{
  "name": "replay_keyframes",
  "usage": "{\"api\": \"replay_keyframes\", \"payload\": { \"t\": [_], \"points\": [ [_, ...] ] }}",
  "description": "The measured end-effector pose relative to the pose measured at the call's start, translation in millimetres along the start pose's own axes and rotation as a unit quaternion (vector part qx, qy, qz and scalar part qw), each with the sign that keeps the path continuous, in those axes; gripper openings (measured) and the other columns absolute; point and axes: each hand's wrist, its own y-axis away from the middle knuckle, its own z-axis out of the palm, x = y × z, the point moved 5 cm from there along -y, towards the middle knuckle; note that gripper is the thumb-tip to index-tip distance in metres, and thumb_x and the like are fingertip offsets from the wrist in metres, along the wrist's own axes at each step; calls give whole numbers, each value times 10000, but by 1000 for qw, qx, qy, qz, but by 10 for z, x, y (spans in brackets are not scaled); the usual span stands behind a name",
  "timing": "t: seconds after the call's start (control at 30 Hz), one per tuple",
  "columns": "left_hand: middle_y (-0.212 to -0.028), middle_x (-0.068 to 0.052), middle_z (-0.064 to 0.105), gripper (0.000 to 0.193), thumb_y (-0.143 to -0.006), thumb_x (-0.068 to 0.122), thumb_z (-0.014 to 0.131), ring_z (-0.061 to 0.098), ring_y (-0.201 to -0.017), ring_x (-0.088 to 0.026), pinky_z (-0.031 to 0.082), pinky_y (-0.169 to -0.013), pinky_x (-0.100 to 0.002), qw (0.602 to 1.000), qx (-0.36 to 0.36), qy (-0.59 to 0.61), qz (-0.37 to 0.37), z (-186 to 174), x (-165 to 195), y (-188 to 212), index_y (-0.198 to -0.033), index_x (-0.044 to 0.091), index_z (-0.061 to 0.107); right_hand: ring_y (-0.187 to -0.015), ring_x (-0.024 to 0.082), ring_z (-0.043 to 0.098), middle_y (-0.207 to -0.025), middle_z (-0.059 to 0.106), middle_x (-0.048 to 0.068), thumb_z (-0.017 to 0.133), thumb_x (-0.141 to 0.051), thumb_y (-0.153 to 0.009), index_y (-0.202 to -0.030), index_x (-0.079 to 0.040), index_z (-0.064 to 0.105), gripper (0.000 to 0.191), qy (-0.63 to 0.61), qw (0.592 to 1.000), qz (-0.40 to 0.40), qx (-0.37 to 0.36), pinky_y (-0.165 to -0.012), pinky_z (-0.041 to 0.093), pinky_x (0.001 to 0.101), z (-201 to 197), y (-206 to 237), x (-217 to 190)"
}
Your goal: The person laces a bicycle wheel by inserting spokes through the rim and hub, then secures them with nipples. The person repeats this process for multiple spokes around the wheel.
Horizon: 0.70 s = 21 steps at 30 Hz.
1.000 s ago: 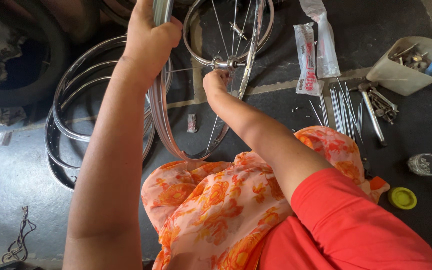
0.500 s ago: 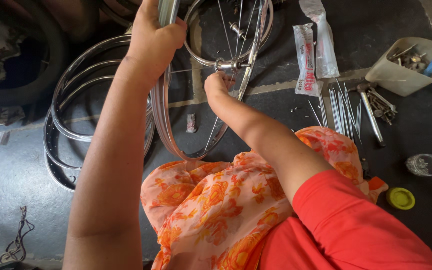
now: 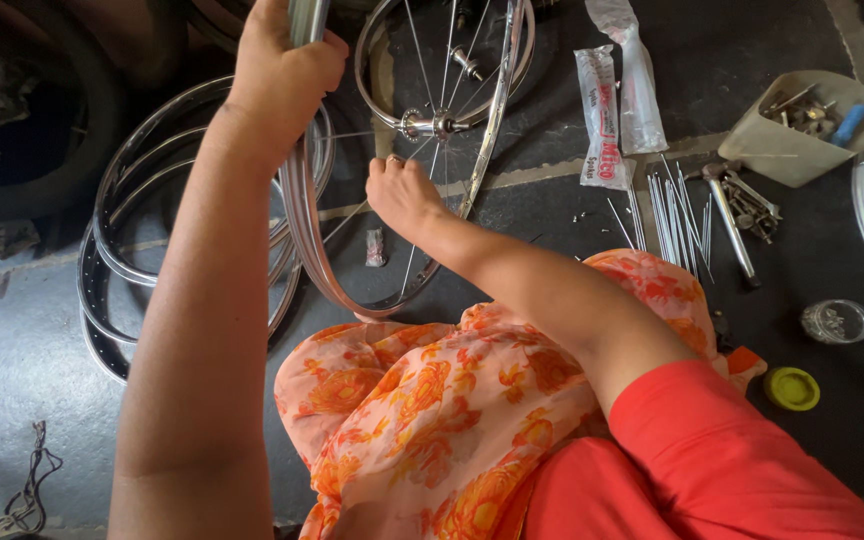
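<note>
Dark grey concrete floor (image 3: 22, 360) lay under everything, with shiny parts spread all over it. The person sat on it with an orange flowered cloth (image 3: 432, 420) over the lap and a red sleeve (image 3: 732, 460) on the right arm.

A shiny silver bicycle wheel rim (image 3: 304, 230) stood upright in front of the lap, with its low edge near the cloth. The left hand (image 3: 282, 70) was closed tight around the top part of this rim. A small metal hub (image 3: 430, 124) sat in the middle, with thin wire spokes going out from it. The right hand (image 3: 402, 195) was just below the hub, its fingers curled together and pinching one thin spoke (image 3: 414, 262).

A stack of bare silver rims (image 3: 117, 250) lay flat on the floor at the left, just behind the left arm. At the right lay a bunch of loose silver spokes (image 3: 674, 205) and two long clear plastic packets (image 3: 614, 90). Near them were a metal wrench (image 3: 732, 225) and a beige plastic tub (image 3: 797, 125) full of small metal bits. A small clear jar (image 3: 837, 321) and a round yellow lid (image 3: 792, 388) sat close to the person's right knee, a little apart from each other.
</note>
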Motion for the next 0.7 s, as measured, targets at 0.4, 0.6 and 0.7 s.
{"api": "replay_keyframes", "payload": {
  "t": [0.4,0.6,0.7],
  "points": [
    [-918,-25,705,386,-808,-4,583,631,-805,-114,530,-729,-285,1000,-9,-28,10,-142,-28,18,-1192,29,618,-1030,273,626,-930,649,79,626,-108,-914,-1043,-67,665,141,-107,968,28,225,-925,549,381,-302,323,329],
    [-799,-30,690,219,-763,63,649,624,-718,-142,483,-666,-293,996,9,-76,-40,-98,-70,-29,-961,20,730,-1107,297,642,-1067,653,100,630,-71,-936,-1242,-23,640,310,-204,935,-54,284,-990,528,396,-344,598,516],
    [-748,-8,666,140,-786,138,676,587,-689,-150,448,-624,-294,997,12,-48,-64,-29,-80,-35,-885,49,719,-1124,271,638,-1129,658,88,642,-68,-949,-1307,-40,619,360,-207,926,-72,308,-1070,514,415,-399,699,501]
  ]
}}
